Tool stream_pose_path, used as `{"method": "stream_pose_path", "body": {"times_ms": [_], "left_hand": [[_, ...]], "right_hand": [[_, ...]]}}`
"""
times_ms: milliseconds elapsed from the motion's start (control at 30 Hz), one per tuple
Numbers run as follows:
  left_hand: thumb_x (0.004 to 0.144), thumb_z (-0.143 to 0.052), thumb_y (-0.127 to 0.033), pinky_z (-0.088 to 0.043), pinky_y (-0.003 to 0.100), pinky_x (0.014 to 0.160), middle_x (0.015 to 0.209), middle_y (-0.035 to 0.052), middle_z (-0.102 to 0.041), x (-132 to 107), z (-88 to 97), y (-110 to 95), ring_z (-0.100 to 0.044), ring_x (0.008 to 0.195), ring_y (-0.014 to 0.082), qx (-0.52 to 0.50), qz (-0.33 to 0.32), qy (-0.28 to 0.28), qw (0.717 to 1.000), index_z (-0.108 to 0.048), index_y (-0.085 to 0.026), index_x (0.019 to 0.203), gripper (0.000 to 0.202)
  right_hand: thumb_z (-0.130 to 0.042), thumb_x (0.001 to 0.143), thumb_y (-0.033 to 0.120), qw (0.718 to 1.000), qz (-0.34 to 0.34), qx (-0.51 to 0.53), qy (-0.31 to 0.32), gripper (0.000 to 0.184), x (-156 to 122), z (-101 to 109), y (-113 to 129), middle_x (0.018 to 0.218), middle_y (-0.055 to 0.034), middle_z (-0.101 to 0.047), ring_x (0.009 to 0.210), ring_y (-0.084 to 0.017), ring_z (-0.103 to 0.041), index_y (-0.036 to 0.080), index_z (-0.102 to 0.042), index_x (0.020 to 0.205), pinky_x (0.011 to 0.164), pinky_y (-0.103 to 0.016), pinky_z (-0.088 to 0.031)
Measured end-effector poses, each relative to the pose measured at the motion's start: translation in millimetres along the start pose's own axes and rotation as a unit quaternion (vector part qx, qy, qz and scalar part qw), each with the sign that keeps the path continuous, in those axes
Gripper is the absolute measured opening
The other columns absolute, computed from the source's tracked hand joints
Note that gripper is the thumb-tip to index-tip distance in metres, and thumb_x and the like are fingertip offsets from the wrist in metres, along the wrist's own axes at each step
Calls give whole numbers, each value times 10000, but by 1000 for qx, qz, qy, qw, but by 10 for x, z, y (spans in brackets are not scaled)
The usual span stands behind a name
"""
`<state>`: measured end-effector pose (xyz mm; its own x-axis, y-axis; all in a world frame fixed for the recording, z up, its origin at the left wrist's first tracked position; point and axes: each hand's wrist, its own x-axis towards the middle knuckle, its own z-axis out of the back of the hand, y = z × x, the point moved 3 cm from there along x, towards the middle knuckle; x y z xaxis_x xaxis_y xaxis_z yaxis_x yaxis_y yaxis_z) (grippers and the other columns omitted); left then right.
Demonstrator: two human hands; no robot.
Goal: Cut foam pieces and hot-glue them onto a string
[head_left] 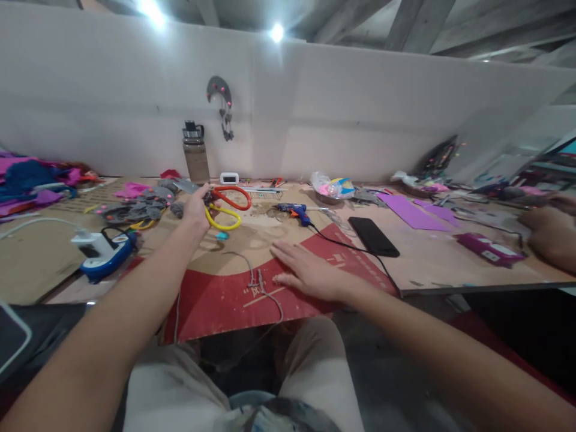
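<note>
Our counter (pixel 432 264) carries red-printed cardboard (pixel 211 294) along its near edge; a bottle (pixel 195 161) stands by the far edge. Our left hand (pixel 196 210) is closed around scissors (pixel 224 227) above the cardboard's left side; our right hand (pixel 310 273) lies flat, open and unladen. The glue gun (pixel 294 210) lies beyond, its cord crossing rightward; string (pixel 261 285) trails nearby.

white partition wall (pixel 324 102) across 10 to 2 o'clock, bright ceiling light (pixel 153 13) at 11, smaller light (pixel 277 32) at 12, grey beams (pixel 418 24) at 1, pale tabletop (pixel 432 264) at 4, dim floor (pixel 382 372) at 5
</note>
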<state>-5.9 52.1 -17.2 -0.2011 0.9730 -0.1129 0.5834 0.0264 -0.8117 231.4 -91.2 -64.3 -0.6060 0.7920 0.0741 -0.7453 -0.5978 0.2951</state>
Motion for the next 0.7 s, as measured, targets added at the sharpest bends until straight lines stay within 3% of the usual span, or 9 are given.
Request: {"method": "stream_pose_path", "body": {"times_ms": [100, 167, 233, 300, 367, 433, 567, 700], "left_hand": [[774, -564, -236, -312, 140, 276, 516, 12, -588, 7, 7, 3, -481, 325, 76, 3, 4, 4, 1000, -542, -148, 692, 122], [779, -556, -235, -320, 139, 283, 534, 21, -603, 6, 1, -14, -480, 328, 73, -4, 2, 11, 1000, -543, -146, 697, 122], [787, -543, -238, -315, 137, 284, 556, 34, -619, 5, -6, -44, -474, 327, 68, -15, 1, 18, 1000, -544, -140, 702, 130], [795, -531, -249, -291, 134, 275, 567, 40, -624, 9, -8, -79, -470, 326, 65, -25, 1, 25, 999, -548, -133, 706, 147], [797, -522, -249, -277, 135, 267, 546, 31, -611, 21, 0, -109, -467, 320, 66, -31, -1, 26, 999, -548, -131, 697, 156], [783, -528, -228, -294, 141, 272, 504, 7, -582, 38, 25, -136, -459, 309, 67, -38, -7, 11, 999, -536, -136, 675, 143], [763, -546, -217, -296, 145, 277, 508, -6, -581, 60, 79, -190, -456, 312, 63, -47, -13, -15, 999, -524, -146, 667, 121], [779, -512, -221, -252, 139, 269, 543, 1, -595, 47, 100, -256, -445, 315, 51, -73, -31, -13, 997, -531, -141, 683, 127]], "right_hand": [[-368, 887, 478, 996, 77, 44, 14, 598, -393, -7, 340, 1468, -86, -259, 1367, -205, -190, 202, -274, 1410, 1127, -426, -156], [-407, 885, 433, 988, 109, 110, 11, 510, -648, 44, 511, 1400, -82, -400, 1326, -188, -300, 217, -402, 1347, 1102, -383, -246], [-351, 919, 352, 974, 122, 193, 4, 348, -782, 132, 578, 1148, -66, -627, 1128, -150, -535, 225, -611, 1114, 1002, -311, -389], [-324, 929, 329, 966, 96, 234, -49, 359, -737, 252, 521, 915, -53, -685, 901, -130, -628, 205, -661, 916, 853, -264, -477], [-334, 926, 340, 967, 58, 219, -118, 351, -521, 362, 389, 914, -50, -675, 880, -136, -622, 200, -654, 891, 825, -272, -482], [-338, 923, 358, 967, 41, 184, -169, 335, -169, 424, 242, 1093, -52, -634, 1043, -157, -567, 214, -619, 1036, 934, -321, -430], [-324, 914, 395, 979, 79, 91, -163, 442, 730, 337, 42, 1370, -83, -433, 1286, -187, -358, 182, -472, 1272, 1080, -389, -273], [-313, 919, 386, 992, 71, 7, -105, 538, 1490, 89, -38, 1463, -123, -269, 1369, -204, -176, 95, -325, 1372, 1115, -369, -191]]}}
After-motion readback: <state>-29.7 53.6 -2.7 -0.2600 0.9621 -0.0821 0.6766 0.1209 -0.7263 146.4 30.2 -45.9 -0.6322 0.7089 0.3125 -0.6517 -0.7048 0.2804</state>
